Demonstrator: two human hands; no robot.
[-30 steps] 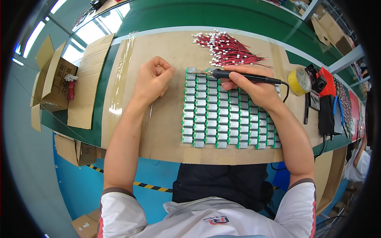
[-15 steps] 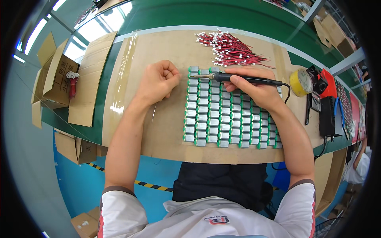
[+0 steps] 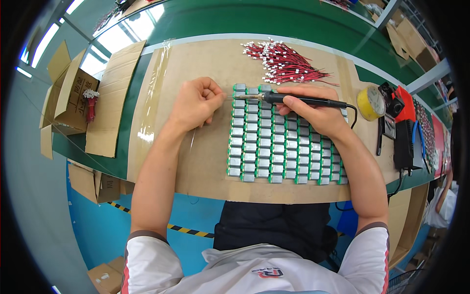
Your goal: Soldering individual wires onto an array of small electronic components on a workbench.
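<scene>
Small green-and-silver rectangular components (image 3: 284, 147) are lying in tight rows on the brown cardboard sheet (image 3: 205, 161) covering the green tabletop (image 3: 122, 161). The right hand (image 3: 313, 115) is gripping a black pen-shaped soldering iron (image 3: 303, 101), its tip resting at the block's upper left corner. The left hand (image 3: 196, 103) is lying curled just beside that corner, pinching a thin strand of wire. Red wire leads (image 3: 286, 63) are lying beyond, a yellow tape roll (image 3: 370, 103) to the right.

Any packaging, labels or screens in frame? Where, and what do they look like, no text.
Open cardboard box: far left on the bench, brown, flaps up, dark print on one side.
Flat cardboard sheet: beside the box, brown, plain.
Small boxes: under the bench's left edge, brown.
No screen that I can tell.
</scene>
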